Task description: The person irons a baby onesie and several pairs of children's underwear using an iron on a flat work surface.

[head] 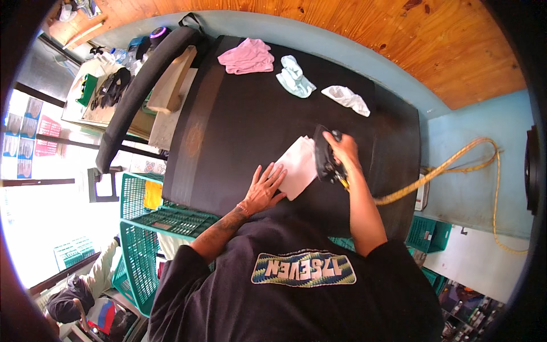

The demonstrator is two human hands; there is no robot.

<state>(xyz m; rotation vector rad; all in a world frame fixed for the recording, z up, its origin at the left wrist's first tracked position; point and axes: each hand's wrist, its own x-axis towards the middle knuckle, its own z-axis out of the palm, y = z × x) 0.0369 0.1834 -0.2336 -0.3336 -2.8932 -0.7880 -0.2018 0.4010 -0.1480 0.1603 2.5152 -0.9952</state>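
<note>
A folded pale pink cloth (295, 169) lies flat on the dark padded ironing table (239, 128). My left hand (261, 190) rests with spread fingers on the cloth's left edge and wears a beaded bracelet. My right hand (345, 149) grips the handle of a dark clothes iron (323, 154), whose side meets or overlaps the cloth's right edge. A yellow wrapped hose (410, 188) runs from near the iron to the right. Farther back lie a crumpled pink cloth (246, 57), a pale mint cloth (295, 77) and a white cloth (347, 99).
Green plastic baskets (139, 256) stand at the table's left front. A black padded arm (145, 89) rises beside a cluttered side table (102, 115) at the left. Another person (72, 299) is at the lower left. A blue wall (478, 128) borders the right.
</note>
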